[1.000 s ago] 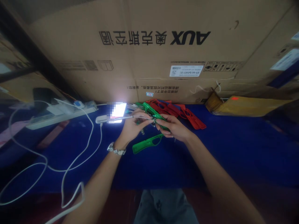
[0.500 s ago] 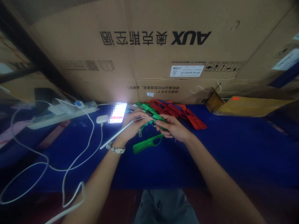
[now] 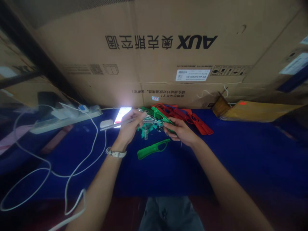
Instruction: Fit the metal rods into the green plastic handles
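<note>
My left hand (image 3: pixel 128 128), a watch on its wrist, is closed around a thin metal rod (image 3: pixel 113 125) that sticks out to the left. My right hand (image 3: pixel 179 131) is closed on a green plastic handle piece (image 3: pixel 161 117) with metal wire at its near end. Both hands meet over the blue table cover (image 3: pixel 216 160). Another green handle piece (image 3: pixel 151 149) lies flat just below the hands. A pile of red handle pieces (image 3: pixel 190 118) lies behind my right hand, by the carton.
A big cardboard carton (image 3: pixel 168 48) walls off the back. A lit phone (image 3: pixel 122 114), a white charger (image 3: pixel 106 123), a power strip (image 3: pixel 64 117) and white cables (image 3: pixel 72 173) lie at left. A yellow-brown packet (image 3: pixel 252 110) sits at right.
The rod in my left hand swung from pointing down-left to nearly level, pointing left. My left hand shifted slightly left and up. The right hand stayed in place.
</note>
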A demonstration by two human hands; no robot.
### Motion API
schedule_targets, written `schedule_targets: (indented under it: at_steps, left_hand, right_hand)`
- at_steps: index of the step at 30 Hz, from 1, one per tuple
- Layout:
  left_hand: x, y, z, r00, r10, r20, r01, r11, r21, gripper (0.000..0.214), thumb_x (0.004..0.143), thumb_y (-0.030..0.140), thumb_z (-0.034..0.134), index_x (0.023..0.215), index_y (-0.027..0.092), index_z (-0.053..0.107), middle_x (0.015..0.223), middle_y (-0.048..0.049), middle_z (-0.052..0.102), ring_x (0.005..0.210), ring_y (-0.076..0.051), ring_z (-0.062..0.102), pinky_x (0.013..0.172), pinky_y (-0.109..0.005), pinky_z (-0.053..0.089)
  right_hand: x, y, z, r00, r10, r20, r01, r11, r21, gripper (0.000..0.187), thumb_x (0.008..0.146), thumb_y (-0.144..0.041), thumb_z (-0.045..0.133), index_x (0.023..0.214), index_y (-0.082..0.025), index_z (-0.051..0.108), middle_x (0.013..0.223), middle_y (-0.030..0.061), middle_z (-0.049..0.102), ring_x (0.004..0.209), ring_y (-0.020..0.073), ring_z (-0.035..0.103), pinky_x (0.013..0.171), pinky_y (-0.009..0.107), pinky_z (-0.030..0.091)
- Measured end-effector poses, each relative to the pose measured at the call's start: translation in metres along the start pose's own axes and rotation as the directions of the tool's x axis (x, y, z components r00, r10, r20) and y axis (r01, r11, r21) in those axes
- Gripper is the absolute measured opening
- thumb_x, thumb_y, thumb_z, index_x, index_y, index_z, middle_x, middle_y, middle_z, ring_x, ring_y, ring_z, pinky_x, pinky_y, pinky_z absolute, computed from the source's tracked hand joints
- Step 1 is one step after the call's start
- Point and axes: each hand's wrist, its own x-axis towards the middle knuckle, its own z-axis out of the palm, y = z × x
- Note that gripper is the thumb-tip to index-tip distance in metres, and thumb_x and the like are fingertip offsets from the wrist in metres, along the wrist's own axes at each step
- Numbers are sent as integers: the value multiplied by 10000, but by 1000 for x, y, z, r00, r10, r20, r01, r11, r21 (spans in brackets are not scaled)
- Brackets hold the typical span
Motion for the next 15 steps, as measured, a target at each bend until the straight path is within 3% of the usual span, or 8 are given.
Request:
schedule_targets:
  at_steps: [4,7,15]
  left_hand:
    - [2,1,0,996,-90,-18,86,984,-157,308,641,346,916,784,176,702,634,18,600,597,-87,545,571,-212,435]
    - [3,-2,0,991,-129,-33,119,971,-209,326,684,398,889,841,155,740,682,0,602,645,-90,556,611,-217,465]
    - [8,-18,-7,997,17,-75,-12,997,71,377,854,561,701,810,187,678,708,-4,580,606,-112,519,551,-248,436]
  right_hand:
    - [-2,-2,0,998,29,53,-26,999,-44,337,833,-436,750,854,-199,511,714,-44,589,424,30,360,342,175,233]
    - [-2,-3,0,996,28,83,-22,997,-70,337,834,-446,743,857,-194,520,720,-40,592,426,32,371,341,173,259]
    - [-1,4,1,992,56,113,-37,987,-159,260,882,-385,702,866,-188,532,729,-34,598,422,27,390,330,161,292]
